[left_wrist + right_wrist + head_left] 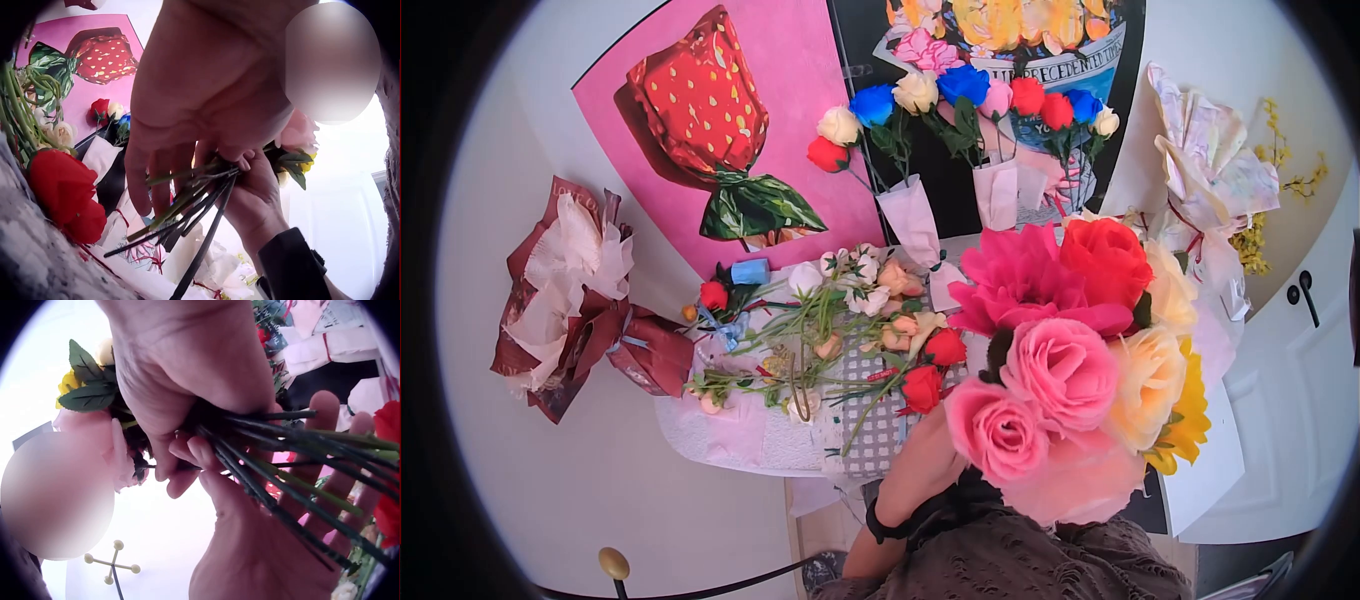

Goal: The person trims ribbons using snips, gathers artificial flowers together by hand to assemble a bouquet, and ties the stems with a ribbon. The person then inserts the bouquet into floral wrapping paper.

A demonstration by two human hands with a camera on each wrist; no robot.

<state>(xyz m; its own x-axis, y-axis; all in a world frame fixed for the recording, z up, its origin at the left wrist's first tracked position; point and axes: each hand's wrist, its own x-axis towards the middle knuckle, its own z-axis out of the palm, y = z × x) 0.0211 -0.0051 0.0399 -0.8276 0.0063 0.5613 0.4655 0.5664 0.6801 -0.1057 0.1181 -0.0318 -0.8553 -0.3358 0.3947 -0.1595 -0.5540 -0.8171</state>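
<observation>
A bouquet of pink roses [1060, 375], a magenta flower, a red rose, cream flowers and a yellow flower fills the right of the head view and hides the right hand. In the right wrist view the right hand [187, 369] grips the gathered stems [275, 481] just below the blooms. The left hand [256, 550] lies beside the stems, its fingers extended behind them and its thumb close to the right fingertips. The head view shows part of the left hand [925, 455] under the bouquet. In the left wrist view the stem ends point down and left between both hands.
Loose stems with white and peach flowers [865, 290] and red roses [922, 388] cover the table [745, 455]. Small wrapped roses [910, 220] stand behind them. A maroon-wrapped bundle [580, 300] is at left, a pale wrapped one [1200, 180] at right, and pictures [820, 130] stand behind.
</observation>
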